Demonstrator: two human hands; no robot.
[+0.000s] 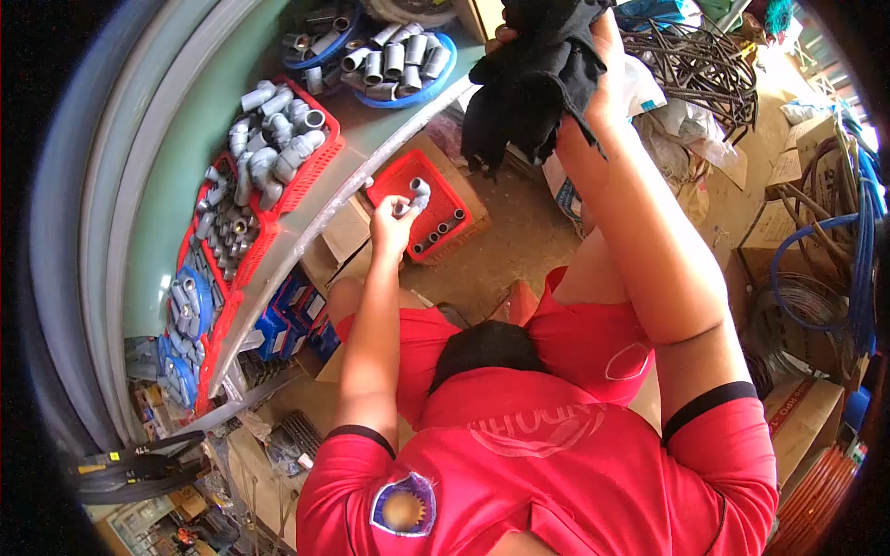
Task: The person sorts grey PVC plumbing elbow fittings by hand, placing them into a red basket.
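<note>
Grey elbow fittings (420, 190) are held in my left hand (391, 221), whose fingers close round their near end. They are over a red basket (394, 176) that stands on a cardboard box, with several small grey fittings (451, 222) lying inside it. My right hand (604, 69) is raised at the top, its fingers wrapped round a bunched black cloth (533, 83). The cloth hangs down from the hand and covers part of it.
Red baskets (324, 153) of grey pipe fittings and a blue basin (445, 79) of couplings line the shelf at left. Blue boxes (278, 329) sit below. Coiled blue tubing (867, 213) and a carton (802, 417) are at right, with dark rods (709, 69) at upper right.
</note>
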